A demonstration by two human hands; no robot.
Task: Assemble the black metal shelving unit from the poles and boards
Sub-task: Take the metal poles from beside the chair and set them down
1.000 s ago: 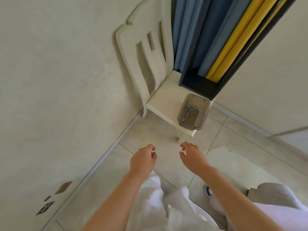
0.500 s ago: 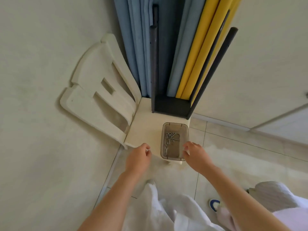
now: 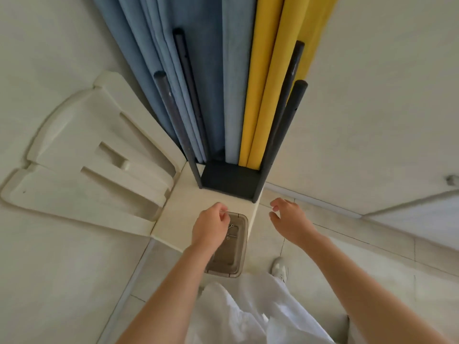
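Left hand (image 3: pixel 210 227) moved over translucent tray (image 3: pixel 234 255).

**Black metal against blue and yellow**

We see black poles (image 3: pixel 173 125) and a black board (image 3: pixel 231 181) at centre, with plain blue curtains (image 3: pixel 206 70) above them and plain yellow curtains (image 3: pixel 273 83) to the right. The chair (image 3: pixel 82 170) is cream. The tray (image 3: pixel 233 254) is smoky grey-brown and holds silver screws (image 3: pixel 232 225). The trousers (image 3: pixel 248 314) are white and the floor (image 3: pixel 372 269) is pale beige tile.

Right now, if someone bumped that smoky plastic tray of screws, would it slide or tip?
Probably light: the tray is thin plastic holding few screws. It seems to overhang the front edge of the chair seat, so a bump might tip it. The smooth seat likely lets it slide.
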